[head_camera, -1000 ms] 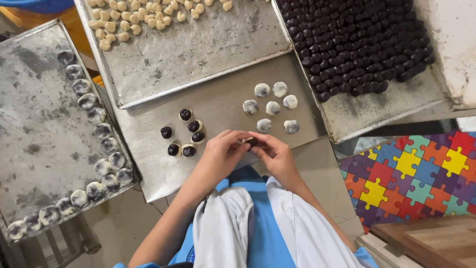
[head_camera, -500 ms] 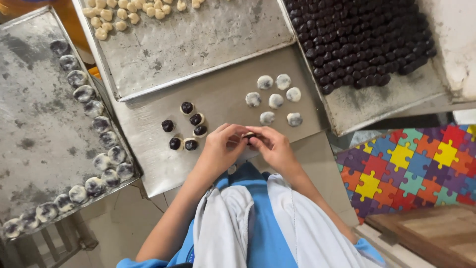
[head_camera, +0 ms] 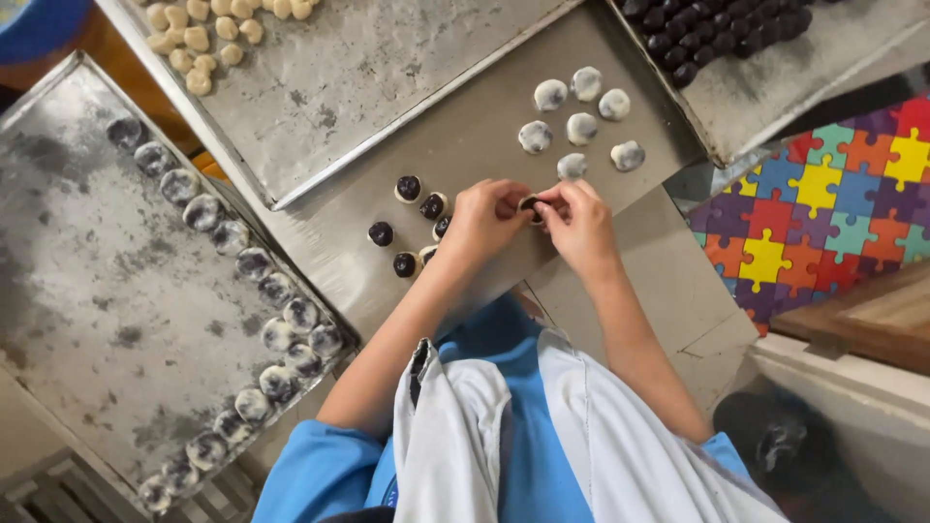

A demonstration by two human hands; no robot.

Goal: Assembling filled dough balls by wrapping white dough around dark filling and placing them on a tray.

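Between the fingertips of both hands, over the near edge of the middle metal tray (head_camera: 484, 126), sits one small dough piece with a dark filling (head_camera: 529, 204). The left hand (head_camera: 484, 218) and right hand (head_camera: 581, 225) pinch it together, fingers curled close around it. Just left of the left hand lie open pieces with dark centres (head_camera: 407, 188); toward the tray's far right edge lie closed pale balls (head_camera: 579, 127). A long row of finished balls (head_camera: 247, 261) lines the left tray's right edge.
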